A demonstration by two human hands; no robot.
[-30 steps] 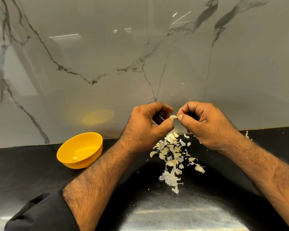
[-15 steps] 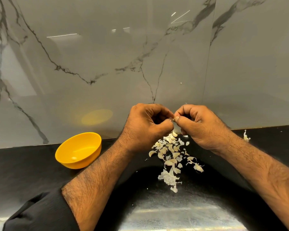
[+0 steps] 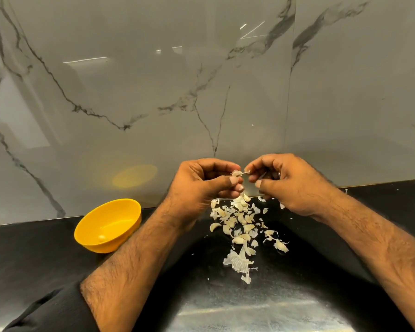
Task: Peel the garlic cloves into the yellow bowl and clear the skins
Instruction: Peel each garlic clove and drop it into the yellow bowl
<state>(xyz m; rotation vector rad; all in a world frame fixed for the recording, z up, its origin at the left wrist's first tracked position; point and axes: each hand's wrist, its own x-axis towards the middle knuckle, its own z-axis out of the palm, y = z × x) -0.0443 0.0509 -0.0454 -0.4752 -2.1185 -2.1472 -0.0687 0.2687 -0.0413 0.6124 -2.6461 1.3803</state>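
Both hands raised above the black counter [image 3: 46, 255], close to its back edge where it meets the grey marble-veined wall panel [image 3: 130, 92]. Left hand [image 3: 201, 185]: fingers curled, thumb and fingertips pinching a garlic clove [image 3: 237, 173] held at the fingertips. Right hand [image 3: 290, 183]: fingers curled inward, thumb and forefinger pinching a thin strip of skin [image 3: 246, 173] that runs to the clove; the two hands' fingertips nearly touch. A second pale scrap shows inside the right hand's curl; what it is cannot be told. Directly below the hands, a loose pile of cloves and papery skins [image 3: 242, 226] lies on the counter, starting near the back edge and trailing toward the front edge, ending in a larger ribbed piece of husk [image 3: 237, 262]. A few stray flakes sit just right of the pile. Yellow bowl [image 3: 130, 212] stands on the counter near the back edge, well left of the pile and beside the left forearm, tilted toward the camera; one small pale clove [image 3: 101, 237] rests inside near its bottom. Black sleeve [image 3: 50, 312] at the lower left corner.
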